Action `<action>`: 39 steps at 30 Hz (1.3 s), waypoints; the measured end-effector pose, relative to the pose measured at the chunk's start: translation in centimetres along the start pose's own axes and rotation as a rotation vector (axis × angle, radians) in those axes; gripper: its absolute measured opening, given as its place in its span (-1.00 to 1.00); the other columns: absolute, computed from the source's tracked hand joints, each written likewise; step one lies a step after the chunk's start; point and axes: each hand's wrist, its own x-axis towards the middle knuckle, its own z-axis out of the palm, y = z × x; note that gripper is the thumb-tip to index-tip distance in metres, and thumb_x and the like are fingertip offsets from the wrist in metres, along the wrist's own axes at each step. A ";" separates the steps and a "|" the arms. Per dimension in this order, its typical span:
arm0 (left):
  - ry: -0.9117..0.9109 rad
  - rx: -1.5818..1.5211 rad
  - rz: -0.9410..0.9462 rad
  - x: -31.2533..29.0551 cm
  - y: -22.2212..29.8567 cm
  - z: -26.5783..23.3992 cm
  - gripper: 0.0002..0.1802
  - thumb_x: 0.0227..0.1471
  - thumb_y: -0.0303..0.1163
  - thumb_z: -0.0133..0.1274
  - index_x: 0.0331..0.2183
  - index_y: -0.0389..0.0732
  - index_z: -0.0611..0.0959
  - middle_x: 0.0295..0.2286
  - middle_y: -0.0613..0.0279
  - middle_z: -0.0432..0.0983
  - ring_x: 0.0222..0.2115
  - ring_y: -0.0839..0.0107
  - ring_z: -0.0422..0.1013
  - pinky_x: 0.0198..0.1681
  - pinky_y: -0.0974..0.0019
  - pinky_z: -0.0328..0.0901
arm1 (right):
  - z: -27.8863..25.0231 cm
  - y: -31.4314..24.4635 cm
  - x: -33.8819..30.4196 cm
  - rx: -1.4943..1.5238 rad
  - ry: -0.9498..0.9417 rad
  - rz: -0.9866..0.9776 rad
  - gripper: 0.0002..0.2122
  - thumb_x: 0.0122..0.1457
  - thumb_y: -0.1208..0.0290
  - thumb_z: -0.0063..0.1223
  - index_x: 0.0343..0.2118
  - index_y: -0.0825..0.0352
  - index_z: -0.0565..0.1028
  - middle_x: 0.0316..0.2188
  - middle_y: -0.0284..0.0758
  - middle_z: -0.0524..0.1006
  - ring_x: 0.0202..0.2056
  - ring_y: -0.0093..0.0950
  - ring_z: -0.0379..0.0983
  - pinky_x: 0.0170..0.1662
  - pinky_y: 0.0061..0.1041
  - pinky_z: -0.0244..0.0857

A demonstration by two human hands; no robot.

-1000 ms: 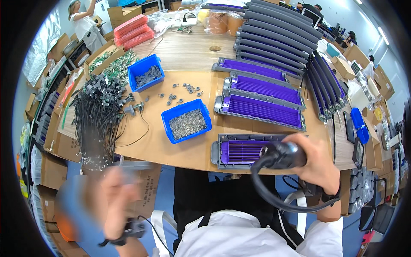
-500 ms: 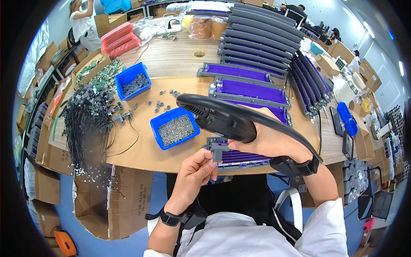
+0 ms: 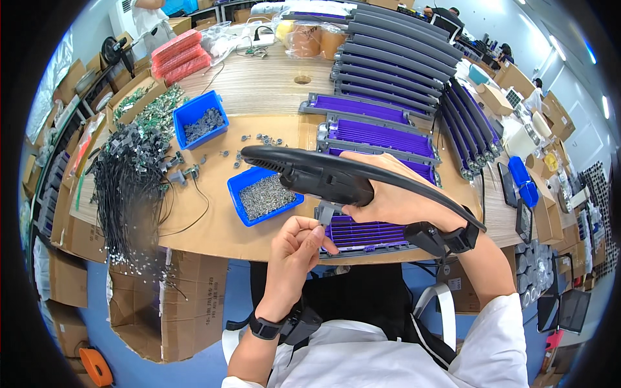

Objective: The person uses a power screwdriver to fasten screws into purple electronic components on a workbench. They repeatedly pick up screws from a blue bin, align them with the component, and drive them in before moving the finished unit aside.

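Note:
My right hand [image 3: 401, 197] is wrapped around a black power screwdriver [image 3: 330, 183], with a thick black cord or strap arching back over the wrist. Its working tip is hidden. Below it, at the table's front edge, lies a purple grille panel in a grey frame [image 3: 369, 235]. At that panel's left end, my left hand [image 3: 294, 252] is closed, thumb and index finger pinching a small grey plastic part [image 3: 327, 213]. Just left of the tool stands a blue bin of small metal screws [image 3: 266, 196].
Another blue bin [image 3: 199, 119] holds grey parts, with loose ones scattered nearby. A heap of black cables [image 3: 132, 200] hangs over the left edge above an open cardboard box [image 3: 165, 304]. More purple-and-grey panels [image 3: 388, 71] are stacked at the far right. A person [image 3: 150, 22] stands far left.
The screwdriver and right hand have shifted left and slightly up. My left hand has moved a little, its fingers now lower on the grey part. The person at far left has moved.

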 end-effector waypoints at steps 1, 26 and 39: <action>0.026 0.019 -0.013 0.0 0.0 -0.1 -0.88 0.23 -0.40 -0.01 -0.31 -0.25 0.53 -0.50 0.18 0.59 -0.69 0.76 0.16 -0.64 0.61 0.00 | -0.1 0.0 0.2 -0.013 -0.023 0.018 -0.72 -0.13 0.53 0.17 -0.34 0.50 0.38 -0.53 -0.01 0.48 -0.44 -0.04 0.46 -0.36 -0.23 0.28; 0.082 0.756 0.229 -0.5 -2.8 -1.1 -0.77 -0.11 -0.62 0.05 -0.31 -0.38 0.64 -0.11 -0.06 0.36 -0.07 0.02 0.33 -0.04 0.11 0.28 | 3.4 3.4 1.4 -0.331 -0.182 -0.098 -0.62 -0.13 0.53 0.27 -0.23 0.38 0.36 -0.54 -0.12 0.53 -0.42 -0.06 0.50 -0.38 -0.19 0.33; 0.085 0.811 0.434 2.1 -3.5 -2.3 -0.67 -0.04 -0.63 0.18 -0.15 -0.37 0.56 -0.24 0.13 0.48 -0.34 0.35 0.50 -0.24 0.34 0.42 | 3.4 3.9 1.4 -0.234 -0.177 0.037 -0.66 -0.04 0.52 0.26 -0.23 0.43 0.36 -0.52 -0.05 0.54 -0.39 -0.03 0.52 -0.38 -0.17 0.36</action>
